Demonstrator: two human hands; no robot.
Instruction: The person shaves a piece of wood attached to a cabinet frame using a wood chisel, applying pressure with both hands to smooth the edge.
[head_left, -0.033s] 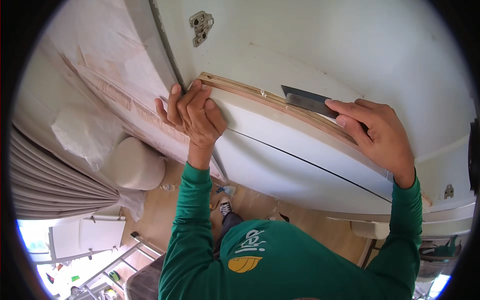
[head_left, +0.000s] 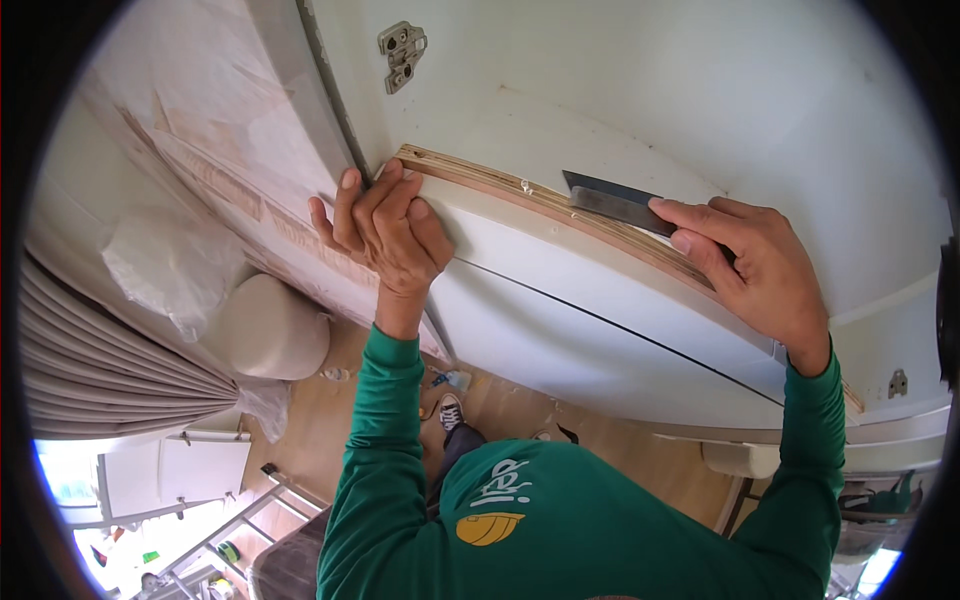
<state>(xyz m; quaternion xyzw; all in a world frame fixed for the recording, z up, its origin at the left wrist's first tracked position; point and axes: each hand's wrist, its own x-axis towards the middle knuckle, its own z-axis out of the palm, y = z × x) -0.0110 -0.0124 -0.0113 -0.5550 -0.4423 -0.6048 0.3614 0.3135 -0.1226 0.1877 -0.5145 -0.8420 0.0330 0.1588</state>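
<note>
My left hand (head_left: 385,235) grips the left end of a white cabinet panel (head_left: 560,270), fingers curled over its top edge. That edge shows bare layered plywood (head_left: 480,178). My right hand (head_left: 755,265) holds a flat metal scraper (head_left: 610,203), its dark blade lying on the plywood edge and pointing left toward my left hand. Both arms wear green long sleeves.
A metal hinge plate (head_left: 402,55) sits on the white cabinet wall above. A second small hinge (head_left: 897,383) is at the right. Below left are a plastic-covered panel (head_left: 180,270), a beige rounded cushion (head_left: 270,325), grey curtains (head_left: 90,370), a ladder (head_left: 240,520) and wooden floor (head_left: 320,420).
</note>
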